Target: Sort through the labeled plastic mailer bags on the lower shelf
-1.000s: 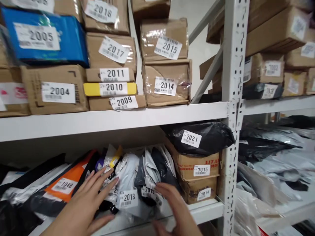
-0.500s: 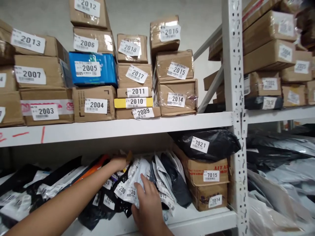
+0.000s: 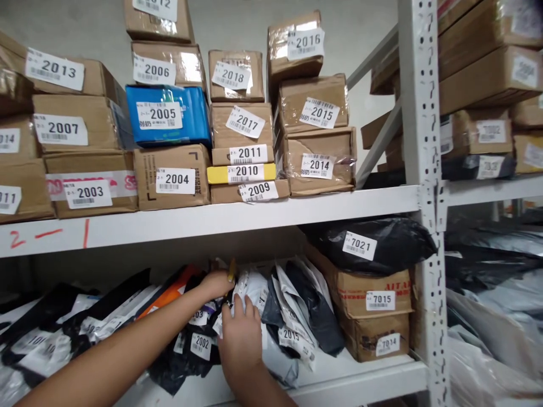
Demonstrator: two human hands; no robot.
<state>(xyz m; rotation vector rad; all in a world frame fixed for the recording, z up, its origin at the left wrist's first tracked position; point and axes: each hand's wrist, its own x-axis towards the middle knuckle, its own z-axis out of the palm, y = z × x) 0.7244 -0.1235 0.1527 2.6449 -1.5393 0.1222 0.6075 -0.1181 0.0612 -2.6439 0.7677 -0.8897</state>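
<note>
Across the whole view I am looking at a white shelving rack [image 3: 237,215], its upper level stacked with numbered cardboard boxes, from 2003 [image 3: 91,185] on the left to 2014 [image 3: 318,161] on the right. Below, on the lower shelf, soft mail bags are standing in a leaning row, with the black bag 7021 [image 3: 373,243] lying on top of box 7015 [image 3: 373,297] to the right. Since a second ago I am seeing both hands moving deeper into that row: they were hovering flat at the near edge, and now they are parting the bags. My left hand [image 3: 216,282] is reaching far in, fingers curled over the bag tops. My right hand [image 3: 240,333] is pressing on the white bag [image 3: 254,285], fingers together, gripping its near edge just beside bag 2002 [image 3: 200,345]. I judge the sifting is well under way.
</note>
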